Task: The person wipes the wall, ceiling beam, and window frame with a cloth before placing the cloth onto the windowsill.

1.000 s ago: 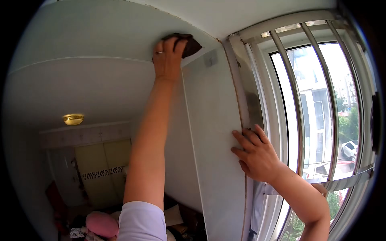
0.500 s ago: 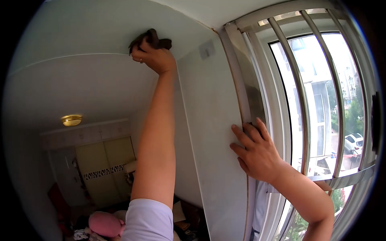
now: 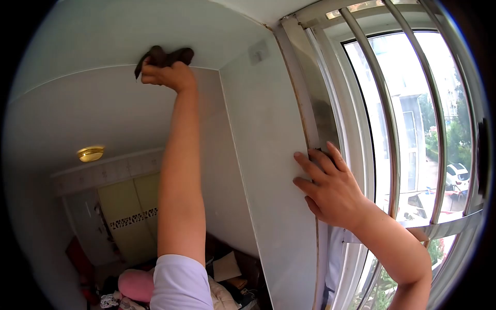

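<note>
My left hand (image 3: 173,76) is raised overhead, its fingers wrapped round a dark brown cloth (image 3: 164,56). The bunched cloth lies against the pale underside of the overhead panel (image 3: 103,41), close to its edge. Lower and to the right, my right hand (image 3: 333,186) is open, fingers spread. It rests on the edge where the light side panel (image 3: 258,155) meets the window frame (image 3: 324,116). What lies beneath its fingertips is partly hidden.
Metal bars (image 3: 385,103) cross the window at the right. Behind my left arm is a room with a gold ceiling lamp (image 3: 90,153), a cabinet (image 3: 126,206) and a pink cushion-like thing (image 3: 136,285) among piled items. A pale switch-like plate (image 3: 257,53) sits high on the side panel.
My left hand has moved left with the cloth along the overhead panel. My right hand stays on the same edge. The view has shifted slightly.
</note>
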`<state>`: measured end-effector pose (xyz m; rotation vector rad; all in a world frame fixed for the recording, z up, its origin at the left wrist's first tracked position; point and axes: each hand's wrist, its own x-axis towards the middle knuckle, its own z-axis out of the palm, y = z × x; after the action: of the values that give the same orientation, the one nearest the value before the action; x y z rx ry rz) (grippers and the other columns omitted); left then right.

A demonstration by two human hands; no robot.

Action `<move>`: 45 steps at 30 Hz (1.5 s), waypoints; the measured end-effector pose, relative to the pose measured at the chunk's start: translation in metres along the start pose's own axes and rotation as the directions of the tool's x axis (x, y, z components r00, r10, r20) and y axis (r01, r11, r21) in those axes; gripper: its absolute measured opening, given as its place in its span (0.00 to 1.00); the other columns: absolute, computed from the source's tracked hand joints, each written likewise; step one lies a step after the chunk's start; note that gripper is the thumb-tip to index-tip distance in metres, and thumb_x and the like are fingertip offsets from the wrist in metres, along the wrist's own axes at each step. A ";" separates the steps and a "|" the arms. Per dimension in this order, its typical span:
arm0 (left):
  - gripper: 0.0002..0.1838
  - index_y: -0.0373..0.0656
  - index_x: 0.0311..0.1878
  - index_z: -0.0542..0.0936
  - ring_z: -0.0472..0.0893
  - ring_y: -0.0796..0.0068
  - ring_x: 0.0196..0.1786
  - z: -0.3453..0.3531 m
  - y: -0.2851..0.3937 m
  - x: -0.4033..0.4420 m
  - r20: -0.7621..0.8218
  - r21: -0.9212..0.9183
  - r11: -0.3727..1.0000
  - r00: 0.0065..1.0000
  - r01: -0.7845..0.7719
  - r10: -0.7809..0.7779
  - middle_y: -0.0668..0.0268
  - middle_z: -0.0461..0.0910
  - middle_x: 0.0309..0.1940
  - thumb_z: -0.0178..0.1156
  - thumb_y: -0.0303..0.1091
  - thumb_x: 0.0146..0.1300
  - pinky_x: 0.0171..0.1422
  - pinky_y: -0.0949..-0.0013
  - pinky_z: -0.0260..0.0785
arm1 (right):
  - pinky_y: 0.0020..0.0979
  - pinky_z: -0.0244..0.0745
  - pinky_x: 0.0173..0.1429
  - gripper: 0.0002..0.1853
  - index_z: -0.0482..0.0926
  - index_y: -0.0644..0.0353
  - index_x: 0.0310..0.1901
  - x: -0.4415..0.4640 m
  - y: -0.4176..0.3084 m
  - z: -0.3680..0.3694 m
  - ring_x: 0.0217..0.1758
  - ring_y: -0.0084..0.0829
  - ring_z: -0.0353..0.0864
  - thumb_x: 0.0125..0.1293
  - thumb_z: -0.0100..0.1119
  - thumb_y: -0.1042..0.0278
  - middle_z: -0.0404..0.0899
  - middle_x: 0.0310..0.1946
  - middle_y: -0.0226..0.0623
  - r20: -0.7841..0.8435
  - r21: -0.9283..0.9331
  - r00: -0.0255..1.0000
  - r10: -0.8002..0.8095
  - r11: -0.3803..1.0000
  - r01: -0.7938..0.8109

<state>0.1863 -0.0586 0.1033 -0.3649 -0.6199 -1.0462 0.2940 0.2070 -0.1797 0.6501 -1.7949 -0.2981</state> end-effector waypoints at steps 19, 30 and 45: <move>0.35 0.29 0.68 0.46 0.67 0.46 0.63 0.068 0.010 -0.080 0.360 -0.210 0.478 0.522 0.853 -0.773 0.42 0.46 0.67 0.49 0.15 0.58 0.68 0.58 0.72 | 0.55 0.43 0.80 0.14 0.85 0.53 0.43 0.005 -0.003 0.008 0.70 0.45 0.64 0.53 0.65 0.67 0.69 0.66 0.40 -0.034 -0.031 0.999 0.026 0.999 -0.027; 0.27 0.44 0.62 0.76 0.70 0.50 0.62 0.020 -0.057 -0.098 0.599 0.034 0.940 0.760 -0.340 0.253 0.54 0.73 0.57 0.53 0.20 0.56 0.70 0.55 0.62 | 0.57 0.42 0.80 0.15 0.85 0.52 0.45 0.005 -0.005 0.005 0.70 0.45 0.64 0.54 0.67 0.65 0.68 0.67 0.39 0.020 -0.061 0.999 0.044 0.997 -0.043; 0.30 0.41 0.63 0.75 0.68 0.49 0.67 -0.010 -0.039 -0.143 0.613 -0.017 0.922 0.725 -0.388 0.316 0.54 0.70 0.65 0.55 0.19 0.53 0.73 0.54 0.61 | 0.63 0.47 0.77 0.15 0.84 0.54 0.45 0.008 -0.011 0.011 0.67 0.53 0.65 0.53 0.66 0.67 0.68 0.66 0.41 -0.006 -0.100 0.999 0.036 0.994 -0.036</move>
<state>0.1042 0.0162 0.0048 -0.7050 -1.1343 -0.5000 0.2852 0.1922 -0.1818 0.5465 -1.7739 -0.3601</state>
